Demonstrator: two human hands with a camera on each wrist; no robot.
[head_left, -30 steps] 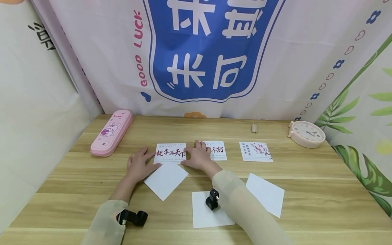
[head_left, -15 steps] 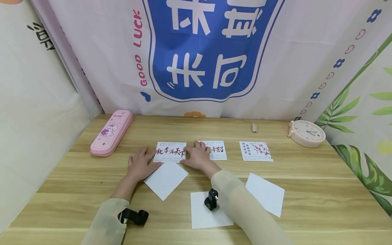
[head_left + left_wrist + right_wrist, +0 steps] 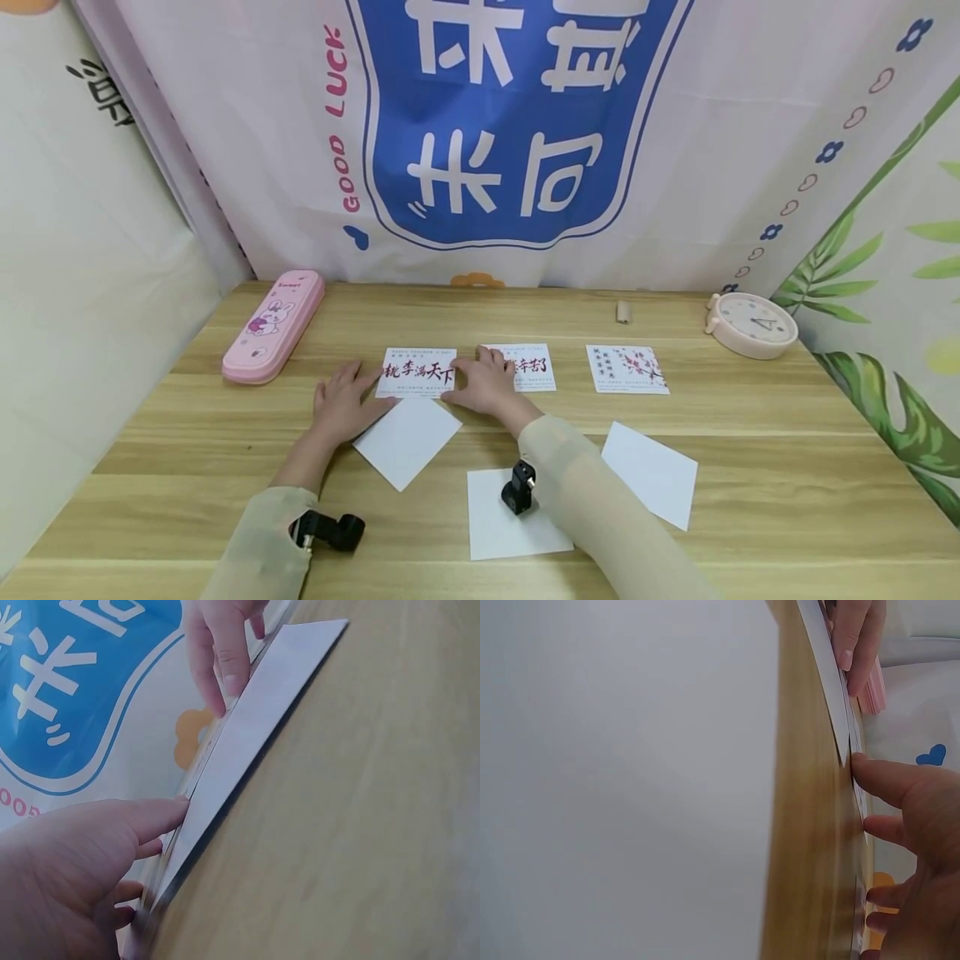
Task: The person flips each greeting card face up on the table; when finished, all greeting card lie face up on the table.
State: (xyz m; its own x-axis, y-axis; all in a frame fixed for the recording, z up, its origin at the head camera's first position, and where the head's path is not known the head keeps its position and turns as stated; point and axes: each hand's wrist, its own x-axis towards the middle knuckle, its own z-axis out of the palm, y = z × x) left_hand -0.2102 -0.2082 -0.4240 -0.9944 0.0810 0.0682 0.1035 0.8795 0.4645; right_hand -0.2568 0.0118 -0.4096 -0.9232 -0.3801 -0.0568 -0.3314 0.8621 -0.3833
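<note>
In the head view, a white card with red characters [image 3: 416, 373] lies flat on the wooden table between both hands. My left hand [image 3: 347, 404] touches its left side, thumb by the lower left corner and fingers spread. On the opposite side, the right hand [image 3: 487, 383] has its thumb and index finger at the card's right edge. Its other fingers rest over the left part of a second printed card [image 3: 534, 371], hiding some characters. A blank white card [image 3: 407, 442] lies turned at an angle just below the first; the left wrist view shows this blank card [image 3: 255, 727] edge-on.
A third printed card [image 3: 627, 370] with red blossoms lies to the right. Two more blank cards [image 3: 491, 525] [image 3: 652, 475] lie nearer, partly under the right sleeve. Farther back are a pink pencil case [image 3: 273, 327], a small grey-beige block [image 3: 623, 313] and a round clock [image 3: 752, 327].
The card between my hands has shifted slightly away from me and sits straighter. The nearest blank card has slid a little left. Both hands stay almost in place.
</note>
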